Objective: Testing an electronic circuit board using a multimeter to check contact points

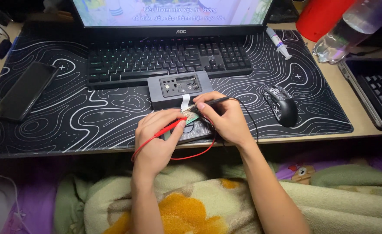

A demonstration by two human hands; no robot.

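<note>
Left hand (156,138) pinching red probe (170,127), right hand (225,119) black probe (212,102), at 12 o'clock on small, likely fragile circuit board (192,118); best held by edges.

Red probe (167,129), black probe (214,101) (black desk mat (91,117), white wavy lines).

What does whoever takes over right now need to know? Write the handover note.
Left hand: holds the red probe, tip on the small circuit board.
Right hand: holds the black probe, tip on the same board.
The board lies on the desk mat, joined by a white ribbon cable to the opened grey device before the keyboard.
Done: device opened, both probes placed.
Left: no meter in view; reassembly not begun.
</note>
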